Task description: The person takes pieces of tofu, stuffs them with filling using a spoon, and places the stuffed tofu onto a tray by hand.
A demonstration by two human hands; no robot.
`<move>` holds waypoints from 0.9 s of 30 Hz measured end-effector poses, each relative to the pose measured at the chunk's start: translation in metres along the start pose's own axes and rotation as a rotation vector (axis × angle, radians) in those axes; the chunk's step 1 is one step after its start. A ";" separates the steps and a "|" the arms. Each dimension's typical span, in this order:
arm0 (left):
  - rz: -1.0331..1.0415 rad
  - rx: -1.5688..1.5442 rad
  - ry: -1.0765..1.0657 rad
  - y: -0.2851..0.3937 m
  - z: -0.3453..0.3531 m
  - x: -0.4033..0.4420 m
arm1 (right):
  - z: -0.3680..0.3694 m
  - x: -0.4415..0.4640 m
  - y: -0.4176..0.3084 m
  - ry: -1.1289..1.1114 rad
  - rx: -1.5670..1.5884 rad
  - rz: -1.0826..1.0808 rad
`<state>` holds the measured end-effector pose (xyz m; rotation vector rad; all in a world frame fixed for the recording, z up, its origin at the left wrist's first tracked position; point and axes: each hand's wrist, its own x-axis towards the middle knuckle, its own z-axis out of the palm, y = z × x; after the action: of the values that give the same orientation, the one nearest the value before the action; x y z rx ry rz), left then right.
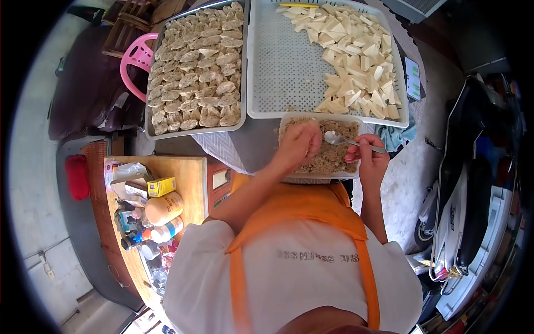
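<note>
A white rectangular container (356,170) of brownish minced filling (328,157) sits close to my body. Over its left part is my left hand (301,143), its fingers curled together; whatever they hold is hidden. My right hand (372,157) grips the handle of a metal spoon (334,137) at the container's right side, the spoon's bowl above the filling. Behind the container, a white perforated tray (283,83) bears many pale triangular pieces (356,55) on its right part. A metal tray (242,111) to the left holds rows of stuffed pieces (194,72).
A yellow stick (298,5) lies at the perforated tray's far edge. Right of it are a phone (412,79) and a bluish cloth (396,135). A pink chair back (133,61) stands left. Bottles and a yellow box (161,186) crowd a wooden cabinet (192,172) at lower left.
</note>
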<state>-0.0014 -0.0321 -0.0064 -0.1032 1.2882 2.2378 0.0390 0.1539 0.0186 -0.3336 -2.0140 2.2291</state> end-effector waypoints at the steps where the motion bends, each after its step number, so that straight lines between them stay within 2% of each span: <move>1: -0.035 -0.063 -0.003 -0.001 0.000 0.001 | -0.001 0.000 0.002 -0.004 -0.008 0.001; 4: -0.018 -0.110 0.010 0.001 0.006 0.001 | -0.005 0.001 0.010 -0.008 -0.027 -0.005; 7: 0.065 0.117 0.039 0.010 0.018 -0.002 | -0.005 0.000 0.013 -0.007 -0.052 -0.010; 10: 0.007 -0.073 -0.033 -0.005 0.003 0.005 | -0.005 0.000 0.014 -0.013 -0.072 0.013; 13: 0.002 -0.137 -0.161 -0.006 -0.008 0.006 | -0.004 -0.002 0.015 -0.017 -0.094 0.025; 15: 0.048 0.006 0.054 0.005 0.020 0.004 | -0.005 -0.002 0.017 -0.018 -0.096 0.028; 17: 0.041 -0.015 0.100 0.014 0.032 -0.002 | -0.005 -0.002 0.018 -0.020 -0.106 0.029; 19: -0.016 -0.202 -0.023 0.020 0.025 -0.008 | -0.005 -0.001 0.018 -0.025 -0.125 0.023; 22: -0.096 -0.318 0.007 0.014 0.010 -0.001 | -0.002 -0.001 0.016 -0.029 -0.132 0.012; 25: -0.218 -0.795 -0.355 -0.012 -0.016 0.011 | 0.000 -0.001 0.017 -0.028 -0.136 0.002; 27: -0.193 -0.866 -0.620 -0.015 -0.023 0.015 | 0.001 -0.001 0.015 -0.029 -0.143 0.006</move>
<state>-0.0108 -0.0390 -0.0356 0.1381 -0.0422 2.2302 0.0409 0.1506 0.0037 -0.3228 -2.1957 2.1105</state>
